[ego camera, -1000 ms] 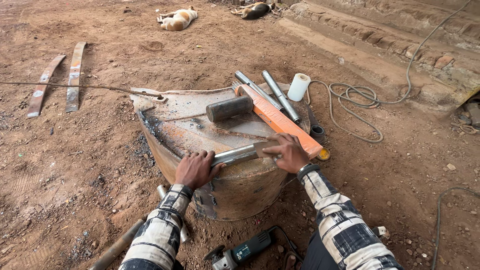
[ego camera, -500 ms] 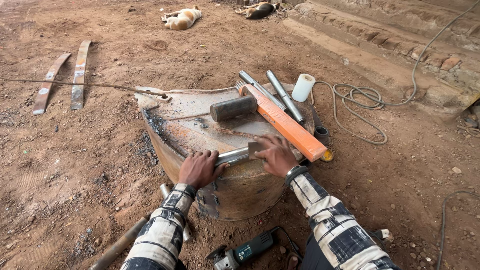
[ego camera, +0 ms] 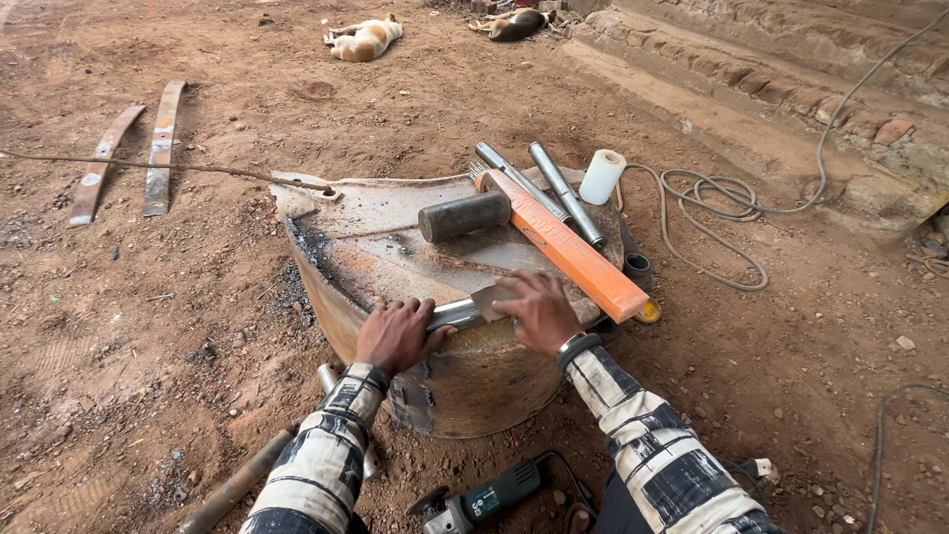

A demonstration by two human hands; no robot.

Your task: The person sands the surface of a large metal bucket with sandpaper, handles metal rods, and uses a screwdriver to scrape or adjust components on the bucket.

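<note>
Left hand [ego camera: 395,334] and right hand [ego camera: 539,311] both gripping a shiny metal bar [ego camera: 463,313], on a rusty steel drum [ego camera: 376,247] (orange level [ego camera: 563,247] beside), white tape roll [ego camera: 601,176] behind

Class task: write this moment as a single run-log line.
left hand: on metal bar | right hand: pressing flat metal piece | surface: rusty drum | beside: orange level

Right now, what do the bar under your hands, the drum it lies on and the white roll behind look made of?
Bar: bare metal, probably steel; grey and shiny between the left hand and right hand. Drum: rusty, scorched sheet metal; brown with black soot. White roll: matte, perhaps tape or paper; too small to tell.
</note>
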